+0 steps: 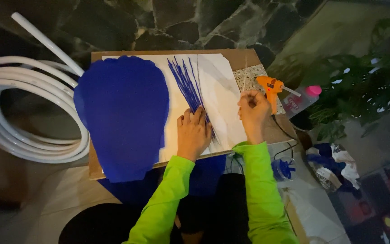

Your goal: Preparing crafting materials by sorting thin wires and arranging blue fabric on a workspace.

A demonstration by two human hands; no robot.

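1. Left hand: laid flat, fingers spread, pressing on the fan of thin blue strands at the middle of the white sheet.
2. Right hand: closed in a pinch on a thin pale stick, at the right edge of the white sheet.
3. Blue strands: spread upward across the white sheet from under the left fingers.
4. Large blue cut-out shape: covering the left part of the white sheet, overhanging its lower edge.
5. Cardboard board: beneath the white sheet, serving as tabletop.
6. Orange glue gun: just right of the white sheet, beside the right hand.
7. Coil of white tubing: well left of the white sheet.
8. Green plant: far right of the white sheet.
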